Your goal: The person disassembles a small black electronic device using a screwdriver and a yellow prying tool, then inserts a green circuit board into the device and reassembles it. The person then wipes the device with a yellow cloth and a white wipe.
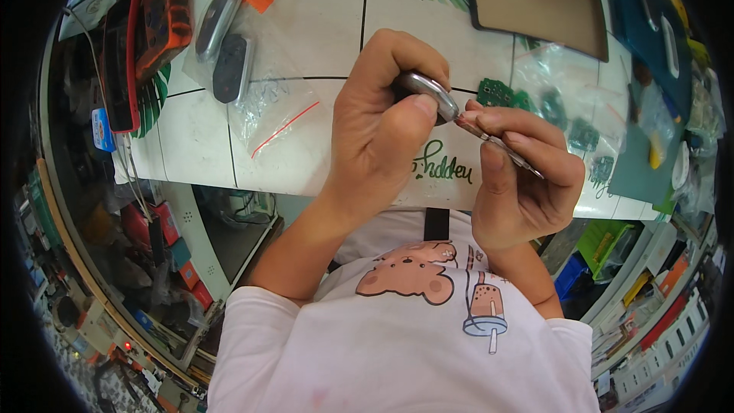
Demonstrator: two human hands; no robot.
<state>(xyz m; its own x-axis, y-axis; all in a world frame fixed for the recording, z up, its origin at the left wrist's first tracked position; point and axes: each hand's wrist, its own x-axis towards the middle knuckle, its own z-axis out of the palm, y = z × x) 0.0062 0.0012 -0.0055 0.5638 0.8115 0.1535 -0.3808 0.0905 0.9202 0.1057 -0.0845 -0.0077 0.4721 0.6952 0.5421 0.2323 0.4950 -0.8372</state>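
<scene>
Where the left hand grips: a rounded silver case, thumb pressed on it and fingers curled around, above the near part of the surface.
Right hand: its fingers pinch a slim metal piece, the far-left tip at the case's right end; whether the two touch, I cannot tell.
Circuit board: green, just beyond the right fingers; clear bags holding green boards lie farther right.
Brown tray: far right, dark-rimmed.
Dark oval device: left of the hands, silver-edged, beside a clear bag with a red strip.
Orange-and-black device: far left.
</scene>
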